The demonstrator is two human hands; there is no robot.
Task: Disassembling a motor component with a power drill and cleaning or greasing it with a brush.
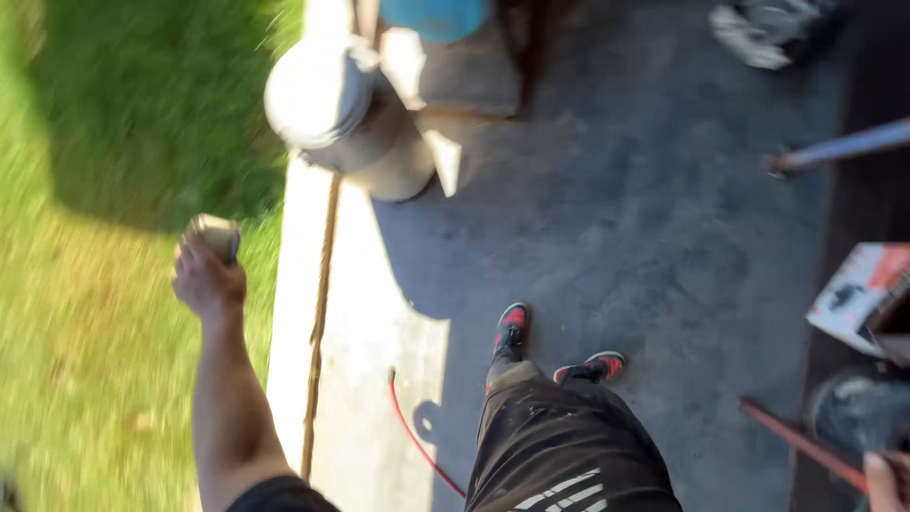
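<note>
My left hand (pixel 204 275) is raised over the edge of the grass, fingers closed around a small pale block-shaped thing (pixel 218 234); its kind is too blurred to tell. My right hand (pixel 886 479) shows only at the bottom right corner, its fingers on a dark red rod (pixel 801 441) that slants up to the left. My legs in dark shorts (pixel 559 446) and black-and-red shoes (pixel 512 327) stand on the dark pavement.
A metal can-like vessel (pixel 346 118) stands ahead on the pale concrete strip (pixel 365 322). Grass (pixel 104 237) lies left. A thin red hose (pixel 412 431), a blue container (pixel 436 17), a grey pole (pixel 844 147) and a cardboard box (pixel 858 294) are around.
</note>
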